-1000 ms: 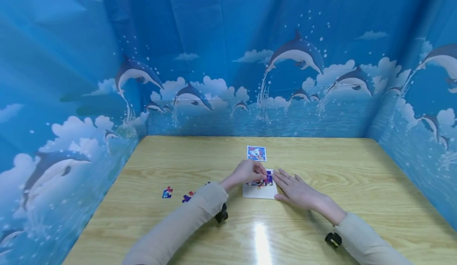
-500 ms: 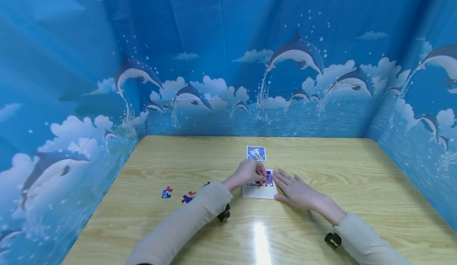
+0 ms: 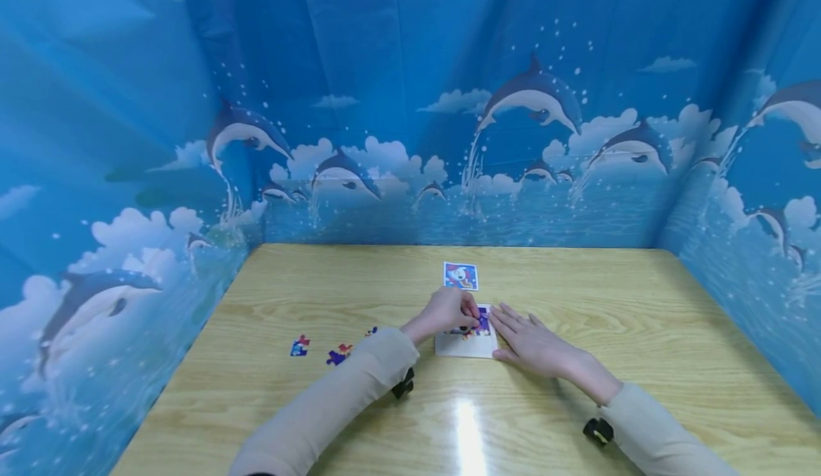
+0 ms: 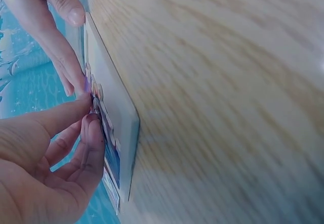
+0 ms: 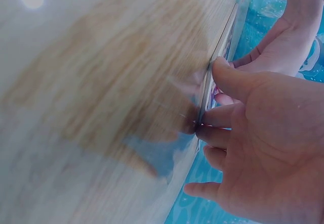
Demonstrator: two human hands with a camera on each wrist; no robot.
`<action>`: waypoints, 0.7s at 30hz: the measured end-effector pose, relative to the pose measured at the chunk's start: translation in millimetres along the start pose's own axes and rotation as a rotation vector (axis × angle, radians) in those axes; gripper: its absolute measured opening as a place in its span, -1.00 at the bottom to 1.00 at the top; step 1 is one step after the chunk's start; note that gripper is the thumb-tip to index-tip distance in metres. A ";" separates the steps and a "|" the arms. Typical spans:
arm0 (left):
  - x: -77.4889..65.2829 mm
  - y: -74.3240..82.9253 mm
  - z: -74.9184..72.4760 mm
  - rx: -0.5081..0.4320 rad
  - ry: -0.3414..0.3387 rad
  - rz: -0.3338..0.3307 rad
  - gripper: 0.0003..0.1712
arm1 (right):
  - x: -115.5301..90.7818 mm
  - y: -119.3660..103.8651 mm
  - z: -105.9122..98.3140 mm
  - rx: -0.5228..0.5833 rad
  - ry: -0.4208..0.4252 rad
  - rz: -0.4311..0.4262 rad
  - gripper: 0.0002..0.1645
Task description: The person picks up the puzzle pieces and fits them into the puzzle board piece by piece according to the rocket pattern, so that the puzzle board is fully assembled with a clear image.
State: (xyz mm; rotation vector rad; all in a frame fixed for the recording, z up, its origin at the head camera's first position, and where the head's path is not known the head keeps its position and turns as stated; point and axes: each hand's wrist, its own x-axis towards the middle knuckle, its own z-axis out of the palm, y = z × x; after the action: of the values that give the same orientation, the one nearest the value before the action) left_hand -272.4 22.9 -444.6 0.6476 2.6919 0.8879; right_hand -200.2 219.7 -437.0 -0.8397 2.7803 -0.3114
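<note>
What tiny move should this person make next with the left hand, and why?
I'd probably press down gently with the left hand: it pinches at the unfinished puzzle, and the right hand rests at the edge of the white board, likely steadying it. Pressing might seat what it pinches.

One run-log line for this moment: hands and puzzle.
left hand: pinching at puzzle; puzzle: on white board; right hand: against board's right edge; loose pieces: left of board

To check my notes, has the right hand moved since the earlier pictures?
No: in the head view, the right hand shows no visible shift against the table.
</note>
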 end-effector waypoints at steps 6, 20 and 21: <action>1.0 -0.7 1.3 0.013 0.001 0.004 -0.86 | -0.1 0.1 0.4 -0.001 0.003 0.002 -0.19; -6.0 -16.0 -29.9 -0.100 0.119 0.057 -0.78 | -0.6 -1.0 1.5 -0.004 0.014 0.004 -0.15; -7.6 -18.7 -33.4 -0.134 0.127 0.057 -0.77 | -0.7 -0.8 1.7 -0.005 0.016 0.003 -0.15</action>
State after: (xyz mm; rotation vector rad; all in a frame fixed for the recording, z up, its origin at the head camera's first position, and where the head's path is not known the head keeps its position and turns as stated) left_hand -283.6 -11.1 -429.0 0.6626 2.7057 1.1503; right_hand -198.8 219.2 -438.3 -0.8376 2.7976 -0.3123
